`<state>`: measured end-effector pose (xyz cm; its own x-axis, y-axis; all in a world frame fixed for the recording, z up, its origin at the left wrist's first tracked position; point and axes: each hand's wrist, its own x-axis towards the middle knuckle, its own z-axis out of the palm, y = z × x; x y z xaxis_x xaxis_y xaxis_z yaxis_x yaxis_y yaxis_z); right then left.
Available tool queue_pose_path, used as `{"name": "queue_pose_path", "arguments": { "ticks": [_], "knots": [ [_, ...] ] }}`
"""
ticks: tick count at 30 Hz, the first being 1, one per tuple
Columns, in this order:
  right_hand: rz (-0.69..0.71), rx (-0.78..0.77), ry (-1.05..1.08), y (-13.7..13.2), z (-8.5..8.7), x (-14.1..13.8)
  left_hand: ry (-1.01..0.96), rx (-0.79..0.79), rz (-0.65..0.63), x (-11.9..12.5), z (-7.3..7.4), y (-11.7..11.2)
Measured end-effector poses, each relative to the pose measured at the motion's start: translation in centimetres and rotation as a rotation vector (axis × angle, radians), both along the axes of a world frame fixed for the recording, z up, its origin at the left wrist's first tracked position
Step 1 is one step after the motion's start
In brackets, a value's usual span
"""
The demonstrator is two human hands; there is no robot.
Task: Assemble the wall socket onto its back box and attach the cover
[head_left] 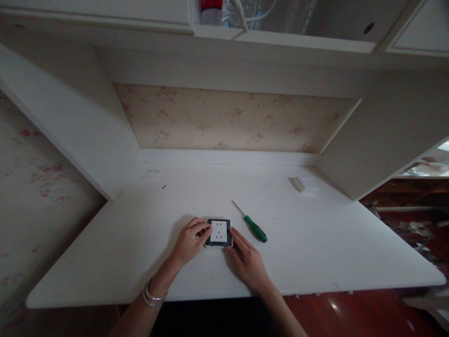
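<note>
A small square wall socket [219,232], white face in a dark frame, lies flat on the white desk [315,252] near its front edge. My left hand [190,239] has its fingers curled against the socket's left side. My right hand [246,259] presses its fingers against the socket's right and lower edge. Both hands grip it between them. A screwdriver with a green handle [253,226] lies just right of the socket, its metal shaft pointing away to the upper left. Silver bangles [153,295] circle my left wrist.
A white plate or cover [308,184] rests at the desk's back right corner. A tiny dark screw [163,186] lies at the back left. Flowered wallpaper [231,119] backs the niche under cabinets. Bottles stand on the shelf [252,14] above. A red wooden floor [368,313] shows below.
</note>
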<state>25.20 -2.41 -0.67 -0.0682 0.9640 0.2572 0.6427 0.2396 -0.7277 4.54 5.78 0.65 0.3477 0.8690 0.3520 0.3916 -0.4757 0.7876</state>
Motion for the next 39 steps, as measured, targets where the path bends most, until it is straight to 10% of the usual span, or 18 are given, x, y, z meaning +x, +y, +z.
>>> {"name": "queue_pose_path", "arguments": {
  "ticks": [39],
  "knots": [
    [0.004, 0.020, 0.003, 0.06, -0.43, 0.07, 0.054, 0.064, 0.028, -0.05, 0.03, -0.15]
  ]
}}
